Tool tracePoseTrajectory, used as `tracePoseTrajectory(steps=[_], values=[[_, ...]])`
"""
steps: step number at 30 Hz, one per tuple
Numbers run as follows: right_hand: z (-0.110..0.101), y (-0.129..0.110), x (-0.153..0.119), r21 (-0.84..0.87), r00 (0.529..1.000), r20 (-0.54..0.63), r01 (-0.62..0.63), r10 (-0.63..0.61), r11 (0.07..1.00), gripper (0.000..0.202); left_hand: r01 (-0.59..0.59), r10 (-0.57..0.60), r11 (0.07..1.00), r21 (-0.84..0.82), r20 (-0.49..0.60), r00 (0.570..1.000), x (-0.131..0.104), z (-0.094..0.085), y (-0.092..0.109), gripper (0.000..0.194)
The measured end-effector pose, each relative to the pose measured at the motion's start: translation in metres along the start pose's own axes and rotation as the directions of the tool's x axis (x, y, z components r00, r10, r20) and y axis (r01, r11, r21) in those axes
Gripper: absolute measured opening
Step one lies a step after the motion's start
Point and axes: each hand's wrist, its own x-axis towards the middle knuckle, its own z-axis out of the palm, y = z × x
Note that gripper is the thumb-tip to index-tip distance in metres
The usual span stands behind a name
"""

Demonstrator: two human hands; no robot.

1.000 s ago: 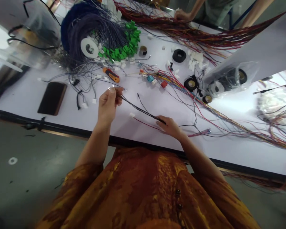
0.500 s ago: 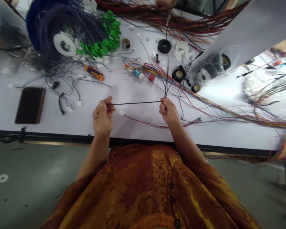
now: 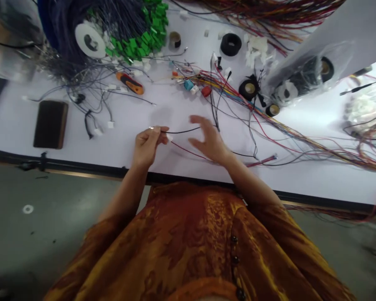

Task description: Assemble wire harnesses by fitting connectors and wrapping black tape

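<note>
My left hand pinches one end of a black wire, with a small bright tip poking out at its thumb. The wire runs right, sagging slightly, and passes behind the fingers of my right hand. That hand is open and a little blurred, thumb and fingers apart, with nothing between them. Beneath it lies a red wire on the table; its white connector is close to my left fingertips. Just beyond my right hand, black wires meet at a bend and stretch toward the back.
A multicoloured wire bundle crosses the table to the right. Around it are black tape rolls, a blue connector and a red connector. An orange cutter, green connectors and a dark wallet-like case lie left.
My right hand has let go of the black wire and opened. The wire has gone from taut to slightly slack, and its strands toward the back have dropped. My left hand still pinches the end.
</note>
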Motion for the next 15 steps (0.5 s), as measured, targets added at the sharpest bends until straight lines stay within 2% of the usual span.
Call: tracePoseTrajectory(steps=[1, 3, 5, 7, 8, 10, 11, 15], values=[[0.014, -0.009, 0.008, 0.078, 0.992, 0.121, 0.021, -0.03, 0.997, 0.035, -0.022, 0.019, 0.998, 0.06, 0.054, 0.998, 0.004, -0.002, 0.002, 0.039], [0.038, -0.022, 0.022, 0.212, 0.975, 0.221, -0.03, -0.018, 0.977, 0.021, -0.092, 0.053, 0.973, 0.213, 0.18, 0.982, 0.014, -0.011, 0.003, 0.031], [0.052, -0.023, 0.031, 0.263, 0.978, 0.206, -0.086, 0.032, 0.961, 0.009, -0.187, 0.071, 0.903, 0.387, 0.296, 0.953, 0.023, -0.022, -0.001, 0.033], [0.057, -0.017, 0.034, 0.257, 0.98, 0.189, -0.108, 0.059, 0.96, 0.012, -0.278, 0.07, 0.808, 0.52, 0.384, 0.921, 0.028, -0.03, -0.01, 0.039], [0.057, -0.012, 0.033, 0.246, 0.978, 0.198, -0.12, 0.072, 0.962, 0.015, -0.306, 0.063, 0.768, 0.562, 0.409, 0.91, 0.029, -0.033, -0.014, 0.035], [0.054, -0.003, 0.03, 0.23, 0.967, 0.231, -0.164, 0.109, 0.959, 0.017, -0.31, 0.044, 0.74, 0.597, 0.417, 0.908, 0.029, -0.037, -0.021, 0.022], [0.053, 0.001, 0.028, 0.224, 0.959, 0.248, -0.196, 0.138, 0.955, 0.018, -0.285, 0.035, 0.755, 0.59, 0.398, 0.917, 0.027, -0.038, -0.023, 0.017], [0.044, 0.009, 0.022, 0.229, 0.909, 0.339, -0.329, 0.242, 0.916, 0.021, -0.078, -0.026, 0.921, 0.382, 0.26, 0.965, 0.019, -0.043, -0.022, 0.023]])
